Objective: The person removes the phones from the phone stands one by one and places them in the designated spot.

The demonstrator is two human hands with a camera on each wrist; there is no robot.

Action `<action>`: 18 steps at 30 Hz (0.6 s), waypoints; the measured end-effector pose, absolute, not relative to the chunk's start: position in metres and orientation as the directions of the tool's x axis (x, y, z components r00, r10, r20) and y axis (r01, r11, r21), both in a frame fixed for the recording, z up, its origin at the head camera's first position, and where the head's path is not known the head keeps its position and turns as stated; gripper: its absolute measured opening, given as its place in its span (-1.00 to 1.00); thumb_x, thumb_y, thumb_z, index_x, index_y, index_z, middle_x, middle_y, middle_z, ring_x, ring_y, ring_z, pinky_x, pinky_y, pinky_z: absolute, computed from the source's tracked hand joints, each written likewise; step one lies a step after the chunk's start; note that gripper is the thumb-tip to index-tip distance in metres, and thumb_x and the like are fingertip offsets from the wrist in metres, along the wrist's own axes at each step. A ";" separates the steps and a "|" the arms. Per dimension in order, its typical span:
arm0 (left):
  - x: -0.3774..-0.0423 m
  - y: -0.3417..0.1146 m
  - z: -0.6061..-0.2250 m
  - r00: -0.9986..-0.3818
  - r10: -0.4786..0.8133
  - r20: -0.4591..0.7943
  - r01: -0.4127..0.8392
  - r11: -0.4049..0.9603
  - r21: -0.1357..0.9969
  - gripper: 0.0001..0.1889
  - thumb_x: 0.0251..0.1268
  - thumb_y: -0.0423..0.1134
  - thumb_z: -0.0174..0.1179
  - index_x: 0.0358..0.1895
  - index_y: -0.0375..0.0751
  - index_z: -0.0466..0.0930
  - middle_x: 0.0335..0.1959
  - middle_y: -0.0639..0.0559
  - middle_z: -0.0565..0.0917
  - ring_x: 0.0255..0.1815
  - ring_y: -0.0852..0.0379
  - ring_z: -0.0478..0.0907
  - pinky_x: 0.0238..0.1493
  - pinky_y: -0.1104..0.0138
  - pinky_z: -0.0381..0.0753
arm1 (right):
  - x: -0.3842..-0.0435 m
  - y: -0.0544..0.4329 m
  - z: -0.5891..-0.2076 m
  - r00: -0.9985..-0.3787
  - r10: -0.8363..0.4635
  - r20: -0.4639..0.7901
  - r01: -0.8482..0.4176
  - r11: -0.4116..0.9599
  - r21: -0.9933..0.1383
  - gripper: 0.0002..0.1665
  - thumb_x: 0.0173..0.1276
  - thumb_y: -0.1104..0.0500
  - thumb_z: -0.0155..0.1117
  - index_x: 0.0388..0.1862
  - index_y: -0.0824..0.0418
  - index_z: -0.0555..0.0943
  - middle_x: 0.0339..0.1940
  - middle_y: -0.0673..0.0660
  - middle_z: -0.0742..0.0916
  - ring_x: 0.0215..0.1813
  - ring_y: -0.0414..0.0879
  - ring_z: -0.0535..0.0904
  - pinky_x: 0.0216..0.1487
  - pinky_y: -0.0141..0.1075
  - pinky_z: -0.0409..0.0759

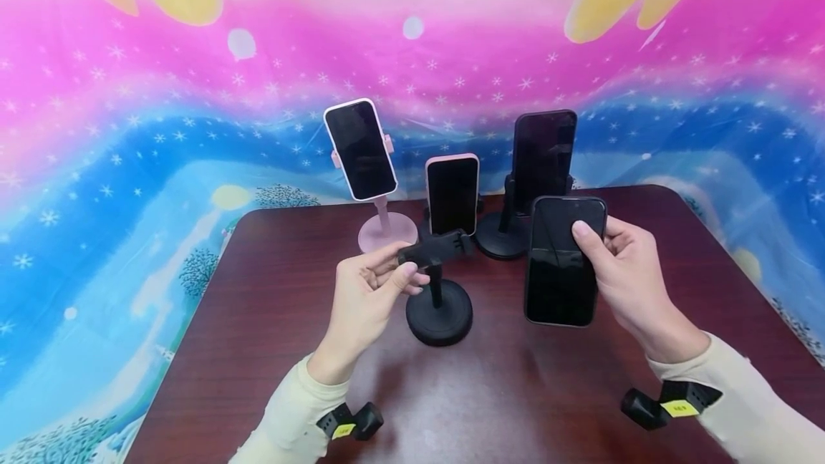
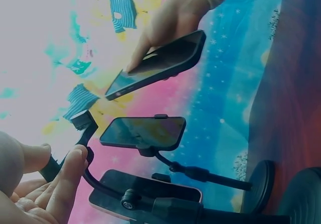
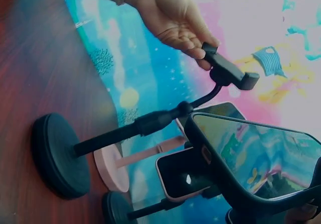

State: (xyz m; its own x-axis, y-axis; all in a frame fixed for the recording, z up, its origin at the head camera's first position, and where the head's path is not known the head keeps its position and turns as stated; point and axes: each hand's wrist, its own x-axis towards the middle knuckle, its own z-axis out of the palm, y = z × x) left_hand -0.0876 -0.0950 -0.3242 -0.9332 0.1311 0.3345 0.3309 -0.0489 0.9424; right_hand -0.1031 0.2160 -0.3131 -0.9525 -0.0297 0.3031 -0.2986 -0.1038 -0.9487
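Note:
My left hand point(image 1: 367, 296) pinches one end of the clamp point(image 1: 435, 249) of a black phone stand, whose round base point(image 1: 440, 317) rests on the table. No phone sits in that clamp; its shape shows well in the right wrist view, where the left hand point(image 3: 173, 23) has thumb and fingers at its end. My right hand point(image 1: 631, 285) grips a black smartphone point(image 1: 561, 285) by its right side, thumb over the dark screen. The smartphone point(image 2: 160, 66) is upright in the head view, to the right of the clamp and apart from it.
Behind stand a pink stand point(image 1: 387, 235) with a white-framed phone point(image 1: 362, 150), a pink-edged phone point(image 1: 452, 195) on a dark stand mostly hidden, and a black stand point(image 1: 499, 238) holding a dark phone point(image 1: 544, 156). A patterned cloth point(image 1: 412, 70) hangs behind the brown table point(image 1: 258, 378).

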 end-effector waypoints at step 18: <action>-0.087 -0.116 -0.313 -0.910 0.073 0.409 0.407 -0.039 0.913 -0.71 0.37 -0.52 0.20 0.12 -0.52 0.59 -0.15 -0.56 0.71 -0.29 0.20 0.80 -0.19 0.20 0.82 | -0.097 0.250 -0.333 -0.973 -0.024 0.231 -0.229 -0.078 -0.970 -0.72 0.56 0.31 0.09 -0.07 0.05 0.73 -0.36 -0.05 0.86 -0.35 -0.24 0.80 -0.36 -0.42 0.76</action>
State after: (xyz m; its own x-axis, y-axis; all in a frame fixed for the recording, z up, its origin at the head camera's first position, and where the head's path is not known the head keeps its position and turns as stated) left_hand -0.0871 -0.1158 -0.3134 -0.9097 0.0728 0.4089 0.4070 -0.0395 0.9126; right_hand -0.0971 0.2498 -0.3332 -0.9726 -0.0243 0.2314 -0.2289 -0.0777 -0.9703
